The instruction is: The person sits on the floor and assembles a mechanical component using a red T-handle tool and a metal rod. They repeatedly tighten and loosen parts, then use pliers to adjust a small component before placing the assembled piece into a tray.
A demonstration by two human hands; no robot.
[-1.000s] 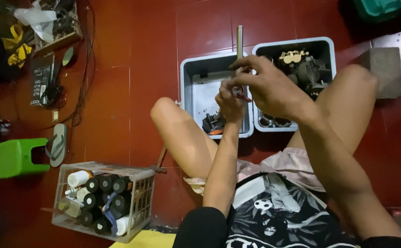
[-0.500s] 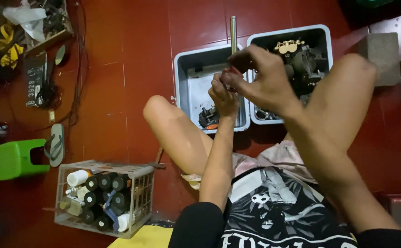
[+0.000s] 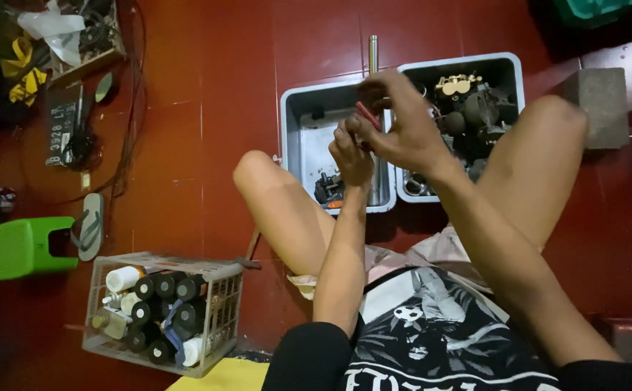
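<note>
Right hand [image 3: 403, 130]: closed round a red-handled tool [image 3: 368, 116], fingers curled over the grip. Left hand [image 3: 352, 156]: closed, just below the right and touching it, pinched on something small; could not tell what.

Held both hands over the near part of the left tray [image 3: 303, 137]; placed the right tray [image 3: 512, 72], loaded with dark engine parts, just beyond the right wrist.

Judged as a tool-on-part step, worked on a small piece gripped between the hands. Called for next: a steady left-hand pinch, tool in line with the piece, work above the tray.

Hidden behind fingers: tool tip and small piece. Could not settle whether the metal rod [image 3: 373, 54], beyond the right fingertips, belonged to the tool or lay on the floor. Lost in shadow: most right-tray contents, apart from a brass-coloured part [image 3: 457, 85].
</note>
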